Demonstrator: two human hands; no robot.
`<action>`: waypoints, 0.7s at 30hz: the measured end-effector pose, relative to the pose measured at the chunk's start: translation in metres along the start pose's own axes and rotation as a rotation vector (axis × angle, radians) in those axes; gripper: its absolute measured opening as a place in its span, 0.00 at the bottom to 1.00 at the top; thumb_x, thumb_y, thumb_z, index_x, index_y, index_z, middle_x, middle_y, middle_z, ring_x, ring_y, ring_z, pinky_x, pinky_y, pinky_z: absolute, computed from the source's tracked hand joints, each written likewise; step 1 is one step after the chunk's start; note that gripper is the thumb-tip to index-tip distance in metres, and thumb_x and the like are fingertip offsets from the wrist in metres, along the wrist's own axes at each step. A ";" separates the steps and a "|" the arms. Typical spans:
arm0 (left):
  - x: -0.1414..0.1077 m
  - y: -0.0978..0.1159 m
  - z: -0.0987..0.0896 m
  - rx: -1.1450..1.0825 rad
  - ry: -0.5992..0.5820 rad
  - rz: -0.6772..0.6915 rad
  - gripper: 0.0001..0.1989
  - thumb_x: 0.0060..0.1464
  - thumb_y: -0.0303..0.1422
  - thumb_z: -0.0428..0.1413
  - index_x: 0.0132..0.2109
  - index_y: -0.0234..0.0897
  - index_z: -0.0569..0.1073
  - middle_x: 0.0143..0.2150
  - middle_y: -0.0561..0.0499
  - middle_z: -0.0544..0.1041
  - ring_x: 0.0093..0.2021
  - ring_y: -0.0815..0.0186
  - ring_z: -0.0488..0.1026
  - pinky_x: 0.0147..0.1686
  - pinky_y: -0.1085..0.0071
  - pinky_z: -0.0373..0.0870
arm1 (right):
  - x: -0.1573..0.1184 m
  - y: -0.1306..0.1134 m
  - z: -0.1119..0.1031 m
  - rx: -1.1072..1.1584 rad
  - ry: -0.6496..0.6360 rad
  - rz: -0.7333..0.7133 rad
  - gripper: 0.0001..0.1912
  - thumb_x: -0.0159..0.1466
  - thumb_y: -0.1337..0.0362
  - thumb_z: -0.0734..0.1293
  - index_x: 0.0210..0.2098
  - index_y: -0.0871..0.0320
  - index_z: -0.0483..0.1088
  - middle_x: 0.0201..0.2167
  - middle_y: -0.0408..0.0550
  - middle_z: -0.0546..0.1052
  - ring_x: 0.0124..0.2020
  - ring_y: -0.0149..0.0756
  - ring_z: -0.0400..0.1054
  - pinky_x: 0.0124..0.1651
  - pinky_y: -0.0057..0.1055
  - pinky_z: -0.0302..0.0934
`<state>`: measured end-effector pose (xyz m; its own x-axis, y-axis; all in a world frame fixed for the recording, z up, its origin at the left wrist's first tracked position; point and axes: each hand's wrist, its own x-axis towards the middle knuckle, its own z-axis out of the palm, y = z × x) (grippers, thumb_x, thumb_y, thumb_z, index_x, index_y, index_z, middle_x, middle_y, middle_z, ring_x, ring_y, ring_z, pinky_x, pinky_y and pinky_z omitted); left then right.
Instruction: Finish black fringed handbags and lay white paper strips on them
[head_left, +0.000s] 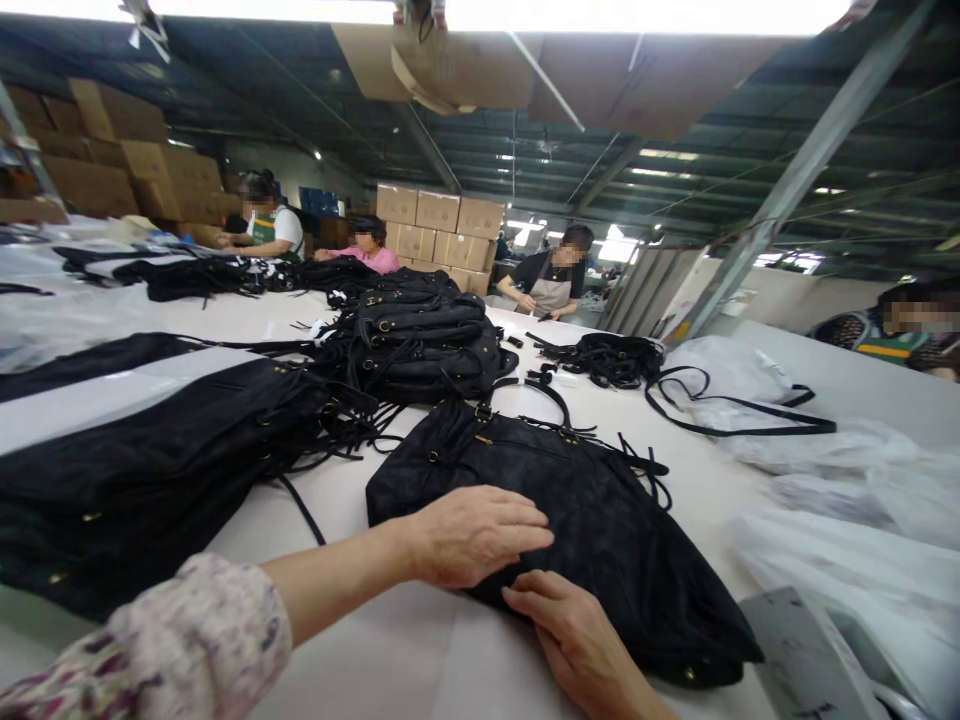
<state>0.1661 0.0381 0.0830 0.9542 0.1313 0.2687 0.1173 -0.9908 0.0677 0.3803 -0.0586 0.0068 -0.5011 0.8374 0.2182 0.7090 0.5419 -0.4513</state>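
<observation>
Bag, black, lies flat on the white desk, toward the near edge. Its handle points to the far edge; a fringe of thin cords hangs off its upper right side. Small brass-coloured fittings visible on it.

Left hand: laid over the bag's near side, palm down, fingers extended and close together, pointing right. Floral sleeve on this arm. Right hand: at the bag's near border, fingers bent, just beside the left fingertips. Cannot tell whether it pinches the fabric.

Toward the left edge of the desk: another large black bag, with a white strip lying across it. Beyond the bag under the hands: pile of black bags, stacked in layers. Right of the pile: heap of black straps. Toward the right edge: clear plastic sheeting, a loose black strap lying on part of it. Grey object near the bag's lower right corner; identity unclear.

Across the desk: co-worker in a brown apron, hands over a small dark item. Stacked cartons behind.
</observation>
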 end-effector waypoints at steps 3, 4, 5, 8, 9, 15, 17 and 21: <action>0.000 -0.006 0.040 -0.117 -0.064 0.020 0.30 0.65 0.41 0.51 0.68 0.33 0.57 0.69 0.40 0.59 0.70 0.53 0.51 0.67 0.54 0.50 | -0.003 0.000 -0.007 0.111 0.047 0.015 0.19 0.64 0.74 0.55 0.42 0.57 0.76 0.42 0.50 0.79 0.44 0.36 0.73 0.47 0.30 0.67; -0.003 -0.008 0.050 -0.138 -0.085 0.002 0.31 0.64 0.42 0.52 0.69 0.35 0.55 0.70 0.41 0.57 0.71 0.52 0.49 0.68 0.52 0.48 | -0.002 -0.002 -0.015 0.163 0.043 0.045 0.17 0.65 0.73 0.55 0.40 0.57 0.76 0.39 0.49 0.79 0.41 0.35 0.74 0.45 0.28 0.68; -0.006 -0.010 0.057 -0.150 -0.103 -0.014 0.32 0.63 0.41 0.53 0.69 0.37 0.55 0.71 0.41 0.55 0.71 0.51 0.48 0.68 0.50 0.46 | -0.001 -0.004 -0.028 0.205 0.033 0.083 0.16 0.67 0.71 0.56 0.38 0.57 0.76 0.36 0.47 0.79 0.39 0.34 0.74 0.43 0.27 0.68; -0.011 -0.014 0.061 -0.160 -0.114 -0.012 0.30 0.62 0.38 0.54 0.69 0.44 0.57 0.72 0.42 0.53 0.71 0.49 0.48 0.67 0.46 0.47 | 0.005 -0.009 -0.074 0.138 0.091 0.171 0.17 0.71 0.63 0.56 0.45 0.55 0.76 0.40 0.47 0.80 0.42 0.36 0.75 0.48 0.31 0.69; -0.011 -0.014 0.060 -0.165 -0.105 -0.006 0.29 0.62 0.37 0.55 0.68 0.45 0.58 0.72 0.41 0.54 0.71 0.48 0.49 0.67 0.45 0.48 | 0.004 -0.008 -0.087 0.029 0.153 0.183 0.18 0.71 0.60 0.55 0.52 0.54 0.73 0.48 0.50 0.78 0.51 0.39 0.72 0.55 0.36 0.67; -0.010 -0.013 0.053 -0.192 -0.069 -0.002 0.28 0.61 0.36 0.56 0.67 0.47 0.60 0.71 0.40 0.56 0.69 0.45 0.53 0.64 0.41 0.54 | -0.040 0.022 -0.050 -0.488 0.064 0.188 0.41 0.65 0.46 0.64 0.71 0.51 0.44 0.69 0.61 0.55 0.69 0.64 0.48 0.59 0.70 0.54; -0.011 -0.012 0.053 -0.190 -0.068 -0.005 0.27 0.62 0.36 0.56 0.66 0.48 0.61 0.70 0.40 0.58 0.69 0.45 0.54 0.63 0.41 0.55 | -0.056 0.034 -0.027 -0.509 -0.028 0.162 0.44 0.63 0.44 0.65 0.71 0.52 0.44 0.69 0.64 0.53 0.68 0.65 0.49 0.57 0.69 0.57; -0.014 -0.012 0.055 -0.185 -0.046 -0.004 0.26 0.62 0.38 0.55 0.66 0.49 0.62 0.69 0.41 0.60 0.67 0.45 0.57 0.62 0.39 0.57 | -0.052 0.037 -0.044 -0.490 -0.086 0.088 0.37 0.65 0.45 0.64 0.69 0.49 0.51 0.65 0.61 0.62 0.63 0.58 0.60 0.53 0.55 0.67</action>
<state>0.1665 0.0465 0.0258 0.9659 0.1292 0.2243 0.0724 -0.9667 0.2453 0.4542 -0.0790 0.0170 -0.4533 0.8837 0.1165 0.8897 0.4565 -0.0008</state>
